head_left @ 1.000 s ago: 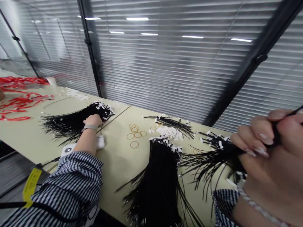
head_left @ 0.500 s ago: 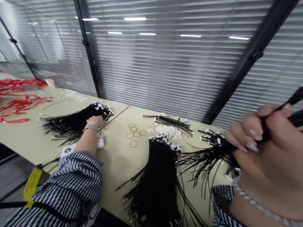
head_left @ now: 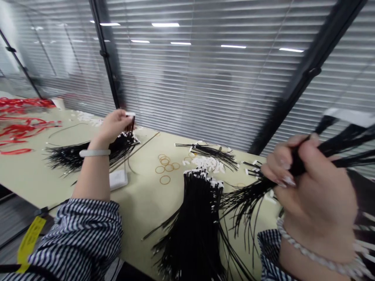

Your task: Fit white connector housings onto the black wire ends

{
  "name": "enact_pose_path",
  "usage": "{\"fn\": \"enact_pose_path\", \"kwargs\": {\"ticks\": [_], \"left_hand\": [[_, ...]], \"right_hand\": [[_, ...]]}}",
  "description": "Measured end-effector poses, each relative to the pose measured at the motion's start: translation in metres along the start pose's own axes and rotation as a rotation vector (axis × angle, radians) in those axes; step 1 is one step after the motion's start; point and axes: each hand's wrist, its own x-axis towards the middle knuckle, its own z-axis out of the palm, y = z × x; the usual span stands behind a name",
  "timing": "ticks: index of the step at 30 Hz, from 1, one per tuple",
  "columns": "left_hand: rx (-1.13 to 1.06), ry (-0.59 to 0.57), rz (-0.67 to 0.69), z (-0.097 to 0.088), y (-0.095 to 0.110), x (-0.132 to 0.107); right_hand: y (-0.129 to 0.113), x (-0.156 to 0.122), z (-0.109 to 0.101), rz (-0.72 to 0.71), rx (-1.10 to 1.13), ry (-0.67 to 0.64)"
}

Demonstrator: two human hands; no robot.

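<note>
My left hand (head_left: 111, 125) is raised above the table, pinching a few black cords with white tags at their ends (head_left: 129, 121). Below it lies a fanned bundle of black cords (head_left: 88, 154) with white-tagged ends. My right hand (head_left: 313, 187) is shut around a thick bunch of tagged black cords (head_left: 345, 142), whose loose strands hang down and to the left. A long black cord bundle (head_left: 196, 230) lies on the pale green table (head_left: 143, 199) between my hands, its tagged end pointing away from me.
A smaller cord bundle (head_left: 211, 154) and a pile of white tags (head_left: 208, 164) lie at the far edge, near several rubber bands (head_left: 164, 168). Red lanyards (head_left: 23, 127) lie at the far left. A white packet (head_left: 118, 180) sits near my left arm. Glass partitions with blinds (head_left: 190, 78) stand behind the table.
My left hand has lifted off the bundle and now holds a few cords up. My right hand has moved left and up, and its bunch of cords now shows tagged ends at the right.
</note>
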Motion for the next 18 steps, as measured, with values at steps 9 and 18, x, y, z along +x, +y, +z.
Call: {"fn": "enact_pose_path", "kwargs": {"ticks": [9,18], "left_hand": [[-0.743,-0.456,0.205,0.056,0.132,-0.098],[-0.581,-0.560,0.282,0.044,0.131,-0.098]], "right_hand": [[0.057,-0.020,0.046,0.064,-0.332,-0.263],[0.045,-0.025,0.045,0.016,-0.295,-0.197]]}}
